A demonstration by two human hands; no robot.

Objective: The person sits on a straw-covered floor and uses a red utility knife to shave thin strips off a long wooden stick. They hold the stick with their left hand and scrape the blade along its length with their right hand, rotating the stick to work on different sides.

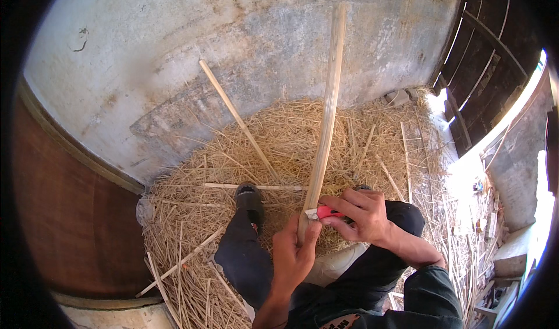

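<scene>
A long pale strip of wood or split bamboo (328, 110) rises from between my legs and slants up in front of the wall. My left hand (291, 253) is closed round its lower end, with the thumb along the near side. My right hand (365, 217) grips a red utility knife (329, 212). The knife's pale metal front end lies against the strip just above my left thumb. Both hands are close together over my lap. Part of the knife's handle is hidden under my right fingers.
Straw and shavings (372, 137) cover the floor around my feet. Another pale stick (236, 116) leans toward the stained wall (174, 32), and several more lie in the straw. A brown panel (75, 207) stands at left, dark slatted boards (483, 55) at right.
</scene>
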